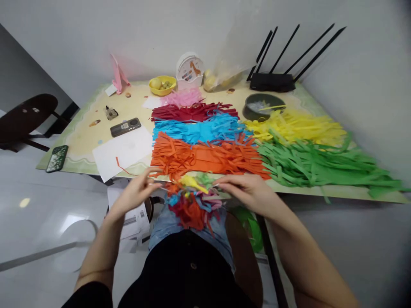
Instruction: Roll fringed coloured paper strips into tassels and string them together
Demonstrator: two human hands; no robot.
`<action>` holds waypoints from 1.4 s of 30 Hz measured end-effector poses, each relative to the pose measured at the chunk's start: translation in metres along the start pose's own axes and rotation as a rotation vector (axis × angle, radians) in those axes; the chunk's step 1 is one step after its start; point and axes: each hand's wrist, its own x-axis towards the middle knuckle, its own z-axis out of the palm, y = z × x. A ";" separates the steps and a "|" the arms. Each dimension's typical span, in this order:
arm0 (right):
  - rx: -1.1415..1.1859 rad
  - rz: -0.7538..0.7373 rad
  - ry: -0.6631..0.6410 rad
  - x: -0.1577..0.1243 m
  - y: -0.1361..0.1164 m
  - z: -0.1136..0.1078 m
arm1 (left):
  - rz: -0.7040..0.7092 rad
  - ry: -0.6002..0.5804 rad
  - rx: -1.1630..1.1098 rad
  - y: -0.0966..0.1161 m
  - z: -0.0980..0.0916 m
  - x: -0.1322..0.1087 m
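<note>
Over my lap, at the table's front edge, hangs a multicoloured bunch of paper strips [191,209] in orange, yellow, green, blue and pink. My left hand [141,188] is at its left side, fingers pinched at the bunch's edge. At the right side my right hand [244,190] pinches too, close to the green and pale strips. What exactly lies between the fingertips is too small and blurred to name. Just beyond the hands lies orange fringed paper [205,158], with blue fringed paper [199,131] and dark red fringed paper [192,112] behind it.
Green fringed paper [321,167] and yellow fringed paper [298,127] lie at the right, near a dark bowl [263,107] and a router [272,81]. White paper [123,152], a dark device [126,127] and a phone [57,158] are at the left. A yellow fruit bowl [162,90] stands behind.
</note>
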 end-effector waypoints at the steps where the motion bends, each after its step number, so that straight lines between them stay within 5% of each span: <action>1: -0.032 0.017 0.018 -0.005 0.002 -0.005 | -0.015 0.042 0.055 -0.006 -0.011 -0.006; 5: -0.111 -0.007 -0.131 -0.014 0.006 -0.015 | -0.038 -0.154 0.184 -0.018 -0.039 -0.023; 11: -0.153 -0.074 -0.154 -0.013 -0.009 -0.021 | 0.054 -0.257 0.179 -0.008 -0.037 -0.022; 18: -0.119 -0.101 -0.001 -0.010 -0.018 -0.026 | 0.119 -0.048 0.095 0.005 -0.048 -0.023; 25: -0.055 -0.050 -0.228 -0.003 -0.013 -0.017 | 0.037 -0.355 0.127 -0.008 -0.049 -0.020; 31: 0.149 0.032 -0.303 0.000 -0.021 -0.022 | -0.091 -0.248 -0.015 -0.005 -0.062 -0.032; 34: 0.331 0.135 -0.426 -0.016 -0.025 0.007 | -0.199 -0.362 -0.162 0.002 -0.039 -0.062; 37: 0.593 0.260 -0.600 -0.036 -0.023 0.066 | -0.326 -0.448 -0.349 -0.002 0.014 -0.088; 42: 0.867 0.361 -0.414 -0.035 -0.014 0.157 | -0.340 -0.267 -0.173 -0.031 0.096 -0.091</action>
